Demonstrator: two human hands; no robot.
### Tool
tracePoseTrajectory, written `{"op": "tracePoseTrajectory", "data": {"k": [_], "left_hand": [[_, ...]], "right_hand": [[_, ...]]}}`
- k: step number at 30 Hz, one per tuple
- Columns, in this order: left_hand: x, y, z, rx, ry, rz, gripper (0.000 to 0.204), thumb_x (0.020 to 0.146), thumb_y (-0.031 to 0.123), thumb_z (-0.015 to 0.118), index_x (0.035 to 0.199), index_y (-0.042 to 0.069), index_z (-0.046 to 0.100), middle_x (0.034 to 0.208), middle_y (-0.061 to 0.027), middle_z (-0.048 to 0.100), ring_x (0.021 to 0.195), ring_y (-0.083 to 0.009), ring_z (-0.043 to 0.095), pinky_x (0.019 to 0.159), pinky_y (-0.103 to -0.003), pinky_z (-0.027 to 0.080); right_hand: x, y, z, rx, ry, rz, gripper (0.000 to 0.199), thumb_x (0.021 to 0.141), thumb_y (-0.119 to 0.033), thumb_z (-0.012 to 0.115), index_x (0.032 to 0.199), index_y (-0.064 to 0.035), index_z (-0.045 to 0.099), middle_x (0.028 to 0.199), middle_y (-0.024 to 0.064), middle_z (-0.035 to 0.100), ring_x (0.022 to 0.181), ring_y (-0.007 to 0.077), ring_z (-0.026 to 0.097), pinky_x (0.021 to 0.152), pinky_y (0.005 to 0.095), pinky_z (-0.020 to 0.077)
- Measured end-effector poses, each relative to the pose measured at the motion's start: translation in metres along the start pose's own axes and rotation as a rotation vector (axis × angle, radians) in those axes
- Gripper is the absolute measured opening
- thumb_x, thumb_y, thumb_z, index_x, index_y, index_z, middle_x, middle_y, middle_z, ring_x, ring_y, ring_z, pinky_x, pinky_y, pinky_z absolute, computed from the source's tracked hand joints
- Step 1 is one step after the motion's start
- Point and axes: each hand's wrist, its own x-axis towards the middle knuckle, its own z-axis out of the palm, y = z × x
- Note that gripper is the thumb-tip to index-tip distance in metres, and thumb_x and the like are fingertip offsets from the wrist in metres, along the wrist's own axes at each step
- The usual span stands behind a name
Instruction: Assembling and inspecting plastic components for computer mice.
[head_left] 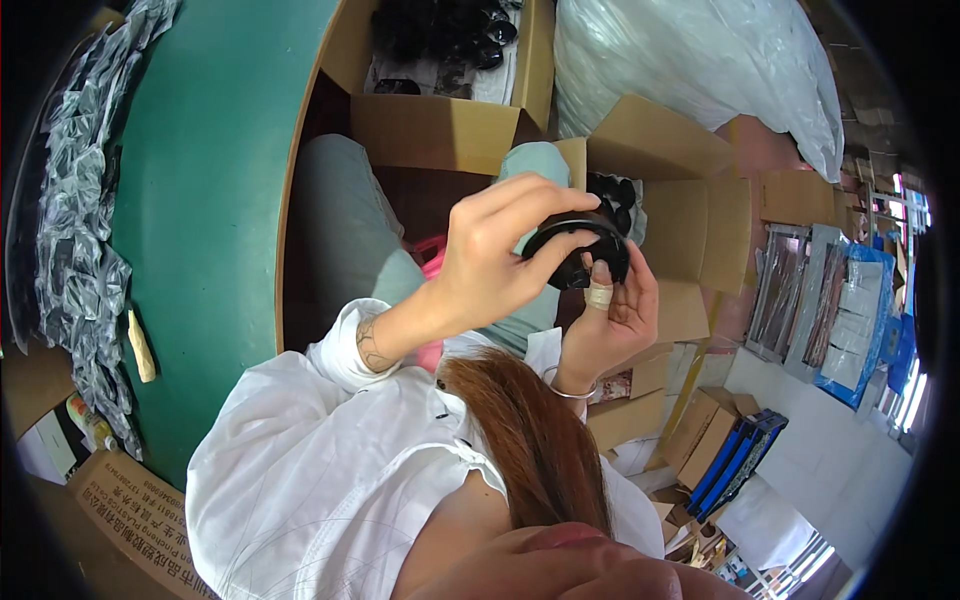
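Both of my hands hold a black, glossy round part (570, 238) with a curved rim, up in front of my lap. My left hand (505, 240) pinches its upper left edge, thumb against the near side and fingers over the top. From below right, my right hand (625, 305) grips the same part, its bandaged thumb pressed on the lower edge. The fingertips hide some of the part, and I cannot tell its exact kind. Just behind it, more black pieces (620, 200) lie in an open cardboard box (675, 145).
A green tabletop (215, 190) runs along my left, with a row of plastic-wrapped pieces (80, 220) and a tan handle-like object (140, 348) on it. Ahead stands a cardboard box (435, 130) holding black parts (450, 35). A large, full plastic bag (690, 60) sits at the far right.
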Motion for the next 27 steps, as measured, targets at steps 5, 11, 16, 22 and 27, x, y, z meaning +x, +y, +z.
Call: {"op": "tracePoseTrajectory", "data": {"k": [5, 11, 16, 22, 27], "left_hand": [[-0.006, 0.004, 0.011, -0.158, 0.095, -0.147, 0.027, 0.074, -0.007, 0.067, 0.101, -0.001, 0.066, 0.094, -0.0090, 0.065, 0.073, -0.0151, 0.057, 0.068, -0.023, 0.047], [-0.011, 0.001, 0.015, -0.317, 0.043, -0.289, 0.027, 0.076, -0.005, 0.061, 0.102, 0.001, 0.065, 0.097, -0.0093, 0.064, 0.079, -0.0201, 0.057, 0.074, -0.028, 0.046], [-0.013, -0.007, 0.008, -0.329, -0.166, -0.217, 0.030, 0.077, -0.003, 0.062, 0.107, 0.001, 0.063, 0.103, -0.0099, 0.061, 0.089, -0.0204, 0.056, 0.084, -0.029, 0.044], [-0.012, -0.005, 0.017, -0.340, -0.123, -0.070, 0.025, 0.074, -0.005, 0.060, 0.098, 0.003, 0.064, 0.103, -0.0095, 0.064, 0.084, -0.0240, 0.059, 0.080, -0.033, 0.047], [-0.015, -0.009, 0.029, -0.746, -0.166, -0.151, 0.027, 0.074, -0.007, 0.060, 0.098, 0.002, 0.064, 0.109, -0.0106, 0.066, 0.090, -0.0247, 0.062, 0.082, -0.033, 0.049]], "right_hand": [[-0.005, -0.007, 0.005, 0.020, -0.014, 0.028, 0.033, 0.085, 0.003, 0.064, 0.118, 0.0072, 0.057, 0.107, 0.0169, 0.067, 0.083, 0.0176, 0.067, 0.077, 0.0232, 0.0528], [0.001, -0.006, 0.011, 0.038, -0.160, 0.018, 0.031, 0.084, -0.002, 0.067, 0.113, 0.0052, 0.060, 0.102, 0.0142, 0.068, 0.076, 0.0159, 0.063, 0.073, 0.0248, 0.0513], [0.012, 0.000, 0.001, -0.068, -0.237, -0.017, 0.030, 0.078, -0.006, 0.071, 0.106, 0.0034, 0.064, 0.093, 0.0109, 0.068, 0.071, 0.0137, 0.058, 0.068, 0.0248, 0.0489], [0.012, -0.012, -0.003, 0.010, -0.225, 0.008, 0.029, 0.071, -0.006, 0.072, 0.098, 0.0026, 0.067, 0.083, 0.0076, 0.069, 0.071, 0.0114, 0.056, 0.066, 0.0224, 0.0464], [0.017, -0.010, -0.009, 0.092, -0.260, -0.070, 0.029, 0.069, -0.005, 0.072, 0.096, 0.0020, 0.067, 0.080, 0.0060, 0.068, 0.070, 0.0108, 0.054, 0.065, 0.0209, 0.0446]]}}
